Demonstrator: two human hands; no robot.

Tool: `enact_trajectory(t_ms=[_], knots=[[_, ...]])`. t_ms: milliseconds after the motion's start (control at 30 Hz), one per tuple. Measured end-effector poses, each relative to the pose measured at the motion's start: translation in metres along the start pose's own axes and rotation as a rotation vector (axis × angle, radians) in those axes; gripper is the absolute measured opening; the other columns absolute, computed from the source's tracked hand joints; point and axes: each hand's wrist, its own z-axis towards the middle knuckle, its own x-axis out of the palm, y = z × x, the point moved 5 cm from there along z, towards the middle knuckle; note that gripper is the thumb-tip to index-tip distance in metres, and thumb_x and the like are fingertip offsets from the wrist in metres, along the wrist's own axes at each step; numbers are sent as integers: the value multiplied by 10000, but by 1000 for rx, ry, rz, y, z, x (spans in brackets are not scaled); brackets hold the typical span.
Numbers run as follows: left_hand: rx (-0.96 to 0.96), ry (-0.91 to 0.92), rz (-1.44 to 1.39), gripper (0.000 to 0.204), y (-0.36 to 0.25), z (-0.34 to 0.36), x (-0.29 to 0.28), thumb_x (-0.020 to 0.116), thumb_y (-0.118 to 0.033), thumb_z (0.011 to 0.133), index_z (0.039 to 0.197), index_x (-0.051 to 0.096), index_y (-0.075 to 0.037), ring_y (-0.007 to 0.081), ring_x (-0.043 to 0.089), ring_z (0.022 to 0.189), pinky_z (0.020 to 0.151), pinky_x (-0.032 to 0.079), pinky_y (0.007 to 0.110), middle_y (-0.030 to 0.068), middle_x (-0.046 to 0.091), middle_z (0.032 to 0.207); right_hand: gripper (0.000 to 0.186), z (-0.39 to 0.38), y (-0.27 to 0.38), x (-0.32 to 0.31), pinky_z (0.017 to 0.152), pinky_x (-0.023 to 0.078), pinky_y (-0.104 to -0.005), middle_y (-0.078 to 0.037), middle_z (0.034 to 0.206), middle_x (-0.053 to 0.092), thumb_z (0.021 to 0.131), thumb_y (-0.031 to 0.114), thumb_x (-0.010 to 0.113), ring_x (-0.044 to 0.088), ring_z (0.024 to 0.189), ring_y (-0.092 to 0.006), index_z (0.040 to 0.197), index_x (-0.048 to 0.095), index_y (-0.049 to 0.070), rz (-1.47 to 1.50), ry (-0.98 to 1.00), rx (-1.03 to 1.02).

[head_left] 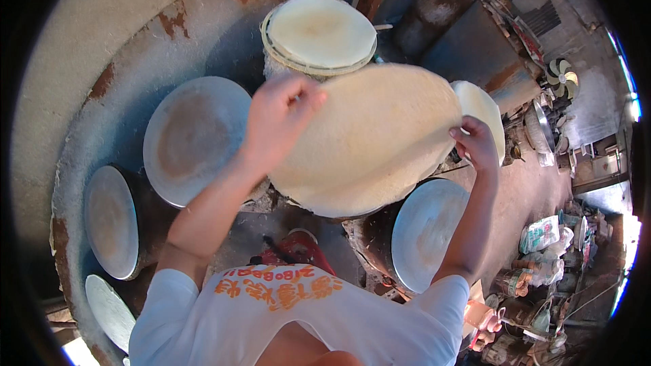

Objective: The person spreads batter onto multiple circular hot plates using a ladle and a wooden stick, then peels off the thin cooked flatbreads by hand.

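Both arms raised and stretched forward from the lower edge of the view, elbows slightly bent, white short sleeves at the shoulders. Left hand (278, 118) up near centre, back of the hand toward the camera, fingers curled and pinched onto the upper left rim of a large thin round flatbread (369, 135). Right hand (477, 144) further right and a little lower, fingers closed on the flatbread's right edge, thumb side toward the sheet.

The flatbread hangs spread between the two hands, held clear in the air, pale cream with a finely grainy surface. It spans from the left hand's fingertips across to the right hand, its lower curve drooping below both grips. Its upper edge overlaps the view of a stack of similar pale rounds (319, 34) on a stand just behind it. A second pale round (483, 112) shows past its right edge, beside the right hand.

Round metal griddles set in a curved clay hearth surround the person: one large griddle (193, 139) left of the left forearm, one (112, 220) further left, tilted edge-on, another (108, 308) at lower left, and one (427, 230) below the flatbread, next to the right forearm. The hearth wall (95, 61) is grey plaster with reddish patches. A red object (298, 247) lies on the ground between the forearms; what it is cannot be told. Cluttered bags and containers (542, 257) at far right.
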Motion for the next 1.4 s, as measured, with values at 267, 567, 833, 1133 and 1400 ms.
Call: enact_trajectory(t_ms=[267, 567, 833, 1133, 1400], knots=[[-93, -37, 217, 176, 89, 172, -82, 665, -198, 837, 869, 647, -26, 197, 594, 772, 718, 458, 303, 88, 603, 811, 78, 184, 60, 83, 507, 456, -240, -19, 691, 621, 840, 69, 657, 561, 538, -102, 883, 644, 5, 86, 69, -105], [404, -257, 719, 160, 163, 189, -40, 678, -49, 677, 813, 654, -130, 274, 530, 818, 724, 475, 375, 64, 533, 830, 402, 320, 5, 98, 844, 461, -256, -75, 1042, 678, 730, -116, 495, 603, 973, -140, 1071, 681, -10, 283, 110, -358], [-2, 55, 890, 327, 284, 167, 14, 637, -141, 802, 1128, 632, -154, 238, 512, 939, 818, 461, 365, 52, 515, 947, 319, 414, -150, 135, 861, 475, -280, -120, 1029, 681, 754, -83, 571, 629, 939, -179, 1050, 682, -37, 130, -210, -72], [-432, 0, 822, 291, 216, -55, -145, 596, -162, 818, 1105, 640, -135, 294, 542, 1001, 867, 482, 406, 104, 589, 1024, 303, 399, -115, 184, 801, 491, -301, -133, 1051, 656, 788, 35, 659, 618, 899, -207, 1082, 647, -41, 89, -140, -216], [-819, -495, 710, 388, 65, -394, -134, 647, -237, 822, 1198, 585, -165, 301, 527, 1006, 860, 482, 393, 111, 516, 1090, 311, 47, 54, 414, 893, 480, -357, -185, 1119, 614, 895, 170, 604, 593, 998, -293, 1180, 599, 47, -67, 679, -989]])
